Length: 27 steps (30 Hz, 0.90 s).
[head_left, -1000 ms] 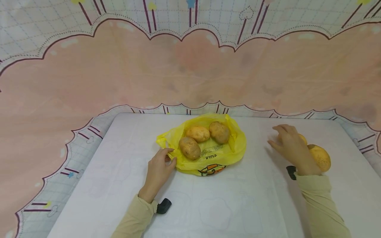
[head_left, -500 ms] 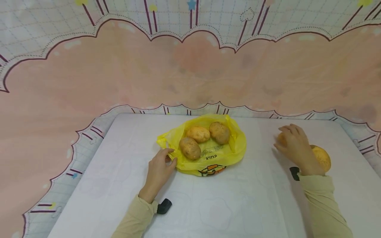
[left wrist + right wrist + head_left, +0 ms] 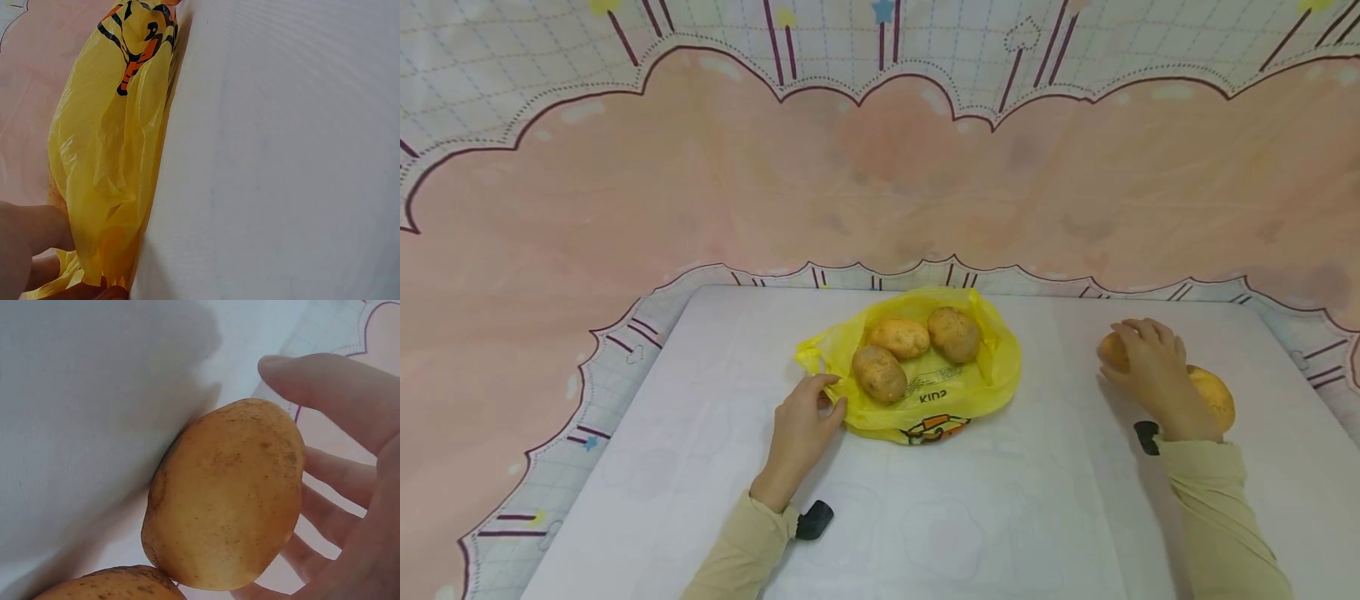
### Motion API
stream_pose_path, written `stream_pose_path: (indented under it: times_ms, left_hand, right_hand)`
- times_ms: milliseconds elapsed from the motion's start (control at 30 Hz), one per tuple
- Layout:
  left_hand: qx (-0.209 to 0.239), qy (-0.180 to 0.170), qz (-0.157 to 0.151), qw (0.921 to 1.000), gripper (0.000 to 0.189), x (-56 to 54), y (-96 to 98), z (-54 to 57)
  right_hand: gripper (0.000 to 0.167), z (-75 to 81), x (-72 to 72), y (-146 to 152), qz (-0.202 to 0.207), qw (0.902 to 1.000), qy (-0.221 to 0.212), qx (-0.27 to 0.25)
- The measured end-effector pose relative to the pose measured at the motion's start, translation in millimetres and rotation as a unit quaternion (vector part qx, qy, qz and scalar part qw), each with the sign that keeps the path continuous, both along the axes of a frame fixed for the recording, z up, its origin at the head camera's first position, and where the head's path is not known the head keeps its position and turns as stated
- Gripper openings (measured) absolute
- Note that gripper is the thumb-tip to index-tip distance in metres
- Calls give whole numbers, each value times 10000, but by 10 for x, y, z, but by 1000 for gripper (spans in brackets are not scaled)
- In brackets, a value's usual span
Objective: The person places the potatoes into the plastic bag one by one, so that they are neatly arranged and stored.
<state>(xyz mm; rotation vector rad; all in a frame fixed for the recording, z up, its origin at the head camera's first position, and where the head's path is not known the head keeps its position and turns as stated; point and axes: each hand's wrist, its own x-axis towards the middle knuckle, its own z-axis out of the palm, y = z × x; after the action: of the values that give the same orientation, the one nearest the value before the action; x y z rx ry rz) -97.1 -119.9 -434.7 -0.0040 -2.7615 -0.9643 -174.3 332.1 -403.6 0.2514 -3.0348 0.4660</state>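
My left hand (image 3: 805, 425) pinches the near left edge of a yellow plastic bag (image 3: 962, 408), with thumb and fingers at its rim in the left wrist view. The bag lies with its mouth spread, and several potatoes would not fit the count: three lie inside, a front potato (image 3: 878, 374), a middle potato (image 3: 899, 337) and a right potato (image 3: 953, 334). Over a loose potato (image 3: 225, 494) at the right is my right hand (image 3: 1157, 375). Its fingers reach behind that potato, while the thumb stands apart from it. A second loose potato (image 3: 1212, 398) lies beside my right wrist, partly covered.
Both potatoes on the right lie on a white-covered table (image 3: 940, 517). A patterned pink and white cloth (image 3: 880, 183) hangs behind the table's far edge. Black wrist cameras sit at both cuffs, the left camera (image 3: 814, 520) close above the tabletop.
My right hand has moved to the right, over the farther loose potato, which now shows at the left of the hand. The left hand and the bag stay in place.
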Motion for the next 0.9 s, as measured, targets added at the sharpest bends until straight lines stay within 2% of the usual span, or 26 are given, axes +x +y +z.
stream_pose_path:
  times_ms: [300,500,900]
  left_hand:
    - [25,0,-36,10000,34,-1,1,3]
    - [20,19,-30,10000,34,-2,-1,-5]
    - [50,81,-38,9999,33,4,-1,-25]
  right_hand:
    - [58,-43,9,44,102,9998,144,56]
    - [49,-74,22,40,137,9985,527,66]
    - [43,-66,35,-7,-57,9964,809,-242]
